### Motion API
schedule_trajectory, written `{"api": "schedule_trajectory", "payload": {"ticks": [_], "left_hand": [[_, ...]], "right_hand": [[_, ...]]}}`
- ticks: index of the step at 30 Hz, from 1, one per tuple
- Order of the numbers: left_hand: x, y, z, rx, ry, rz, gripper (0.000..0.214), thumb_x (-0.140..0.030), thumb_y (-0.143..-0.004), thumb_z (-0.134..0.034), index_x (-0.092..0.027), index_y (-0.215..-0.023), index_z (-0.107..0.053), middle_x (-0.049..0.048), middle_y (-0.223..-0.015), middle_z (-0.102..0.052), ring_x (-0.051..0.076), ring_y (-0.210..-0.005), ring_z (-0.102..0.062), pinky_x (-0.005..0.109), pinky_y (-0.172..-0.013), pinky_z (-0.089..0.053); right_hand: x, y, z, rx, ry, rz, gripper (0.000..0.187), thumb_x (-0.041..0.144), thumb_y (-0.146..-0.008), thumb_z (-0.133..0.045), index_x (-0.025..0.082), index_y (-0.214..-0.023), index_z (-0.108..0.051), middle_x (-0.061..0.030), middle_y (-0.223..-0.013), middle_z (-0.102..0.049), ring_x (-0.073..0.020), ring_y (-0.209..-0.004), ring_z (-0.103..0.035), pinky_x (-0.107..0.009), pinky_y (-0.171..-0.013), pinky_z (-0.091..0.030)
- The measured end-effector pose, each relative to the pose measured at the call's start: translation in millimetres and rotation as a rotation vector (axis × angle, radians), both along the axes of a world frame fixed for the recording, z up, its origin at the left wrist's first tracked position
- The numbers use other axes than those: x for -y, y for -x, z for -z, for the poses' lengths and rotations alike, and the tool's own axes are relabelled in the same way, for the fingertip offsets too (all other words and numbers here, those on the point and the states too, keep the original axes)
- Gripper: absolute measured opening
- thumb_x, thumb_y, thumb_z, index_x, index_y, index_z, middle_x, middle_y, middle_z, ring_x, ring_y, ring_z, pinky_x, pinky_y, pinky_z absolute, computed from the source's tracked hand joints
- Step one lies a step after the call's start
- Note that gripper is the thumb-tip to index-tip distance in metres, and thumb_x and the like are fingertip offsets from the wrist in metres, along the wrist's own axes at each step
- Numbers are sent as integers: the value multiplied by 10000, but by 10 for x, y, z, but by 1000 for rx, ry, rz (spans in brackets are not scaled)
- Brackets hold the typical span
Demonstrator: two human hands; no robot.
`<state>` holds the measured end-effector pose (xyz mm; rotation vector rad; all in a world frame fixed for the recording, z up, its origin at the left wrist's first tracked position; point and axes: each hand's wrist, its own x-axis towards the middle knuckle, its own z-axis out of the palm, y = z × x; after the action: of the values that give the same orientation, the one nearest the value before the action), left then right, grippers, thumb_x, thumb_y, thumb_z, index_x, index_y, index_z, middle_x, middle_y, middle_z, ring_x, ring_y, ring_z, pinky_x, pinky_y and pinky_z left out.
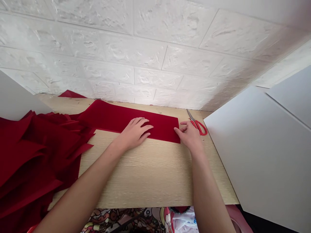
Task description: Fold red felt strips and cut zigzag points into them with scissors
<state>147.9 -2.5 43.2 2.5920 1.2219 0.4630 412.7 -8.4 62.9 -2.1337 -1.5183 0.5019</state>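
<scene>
A long strip of dark red cloth (pixel 111 115) lies on the wooden tabletop, its short end toward the right. My left hand (pixel 137 131) rests palm down on the strip's near edge, fingers spread. At the right end, my right hand (pixel 190 134) has its thumb tip on the cloth; a small gap shows between thumb and forefinger. Just beyond that hand lies a pair of scissors (pixel 201 128) with red handles, blades pointing toward the wall. The knuckles partly cover the handles.
A large heap of red cloth pieces (pixel 36 155) covers the table's left side. Another red scrap (pixel 71 94) lies by the white brick-patterned wall (pixel 116 48). White panels (pixel 264 152) border the wooden table (pixel 145 174) on the right, and another panel (pixel 19 94) stands left.
</scene>
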Motion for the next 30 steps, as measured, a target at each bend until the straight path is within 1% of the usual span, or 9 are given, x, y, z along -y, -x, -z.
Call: {"api": "schedule_trajectory", "payload": {"ticks": [4,10,14,18,22,30], "left_hand": [[1,-9,-17,-9,16,-12,420,-292,-1036,-406,-176,-1365,-640,131,-1477,-555,340,-1418,-433,580,-1183,-378],[-5,-10,-11,-1,21,-14,420,-292,-1033,-406,-181,-1365,-638,130,-1476,-553,343,-1414,-437,587,-1179,-379],[-10,-4,4,20,18,-22,405,-343,-1030,-447,-191,-1347,-649,132,-1455,-563,338,-1411,-438,579,-1178,-382],[-6,-4,-14,9,26,-38,433,-427,-1005,-526,-182,-1339,-652,137,-1454,-558,346,-1407,-440,566,-1179,-385],[6,-9,-49,-8,56,-44,437,-419,-1005,-528,-182,-1353,-643,140,-1472,-544,347,-1413,-434,566,-1184,-380],[6,-14,-58,-30,53,-42,445,-418,-1011,-518,-178,-1366,-639,137,-1483,-529,344,-1417,-414,543,-1189,-374]], "right_hand": [[-9,-22,24,14,-23,1,261,373,-779,-703,215,-972,-624,-9,-714,-672,-236,-763,-654,-354,-737,-461],[-4,9,-3,22,2,8,246,370,-783,-708,217,-962,-636,-11,-714,-672,-242,-781,-658,-356,-746,-458],[-2,55,-41,42,34,40,245,354,-797,-711,210,-982,-642,-17,-738,-677,-245,-810,-663,-355,-760,-453],[-5,54,-39,42,49,32,245,363,-799,-706,213,-981,-642,-18,-741,-679,-247,-807,-662,-356,-748,-447],[-8,24,-3,30,7,22,245,380,-786,-702,222,-963,-642,-17,-732,-684,-247,-791,-658,-356,-716,-438],[-10,-12,35,4,0,-7,246,379,-788,-689,221,-970,-638,-11,-726,-683,-235,-769,-656,-354,-715,-447]]}}
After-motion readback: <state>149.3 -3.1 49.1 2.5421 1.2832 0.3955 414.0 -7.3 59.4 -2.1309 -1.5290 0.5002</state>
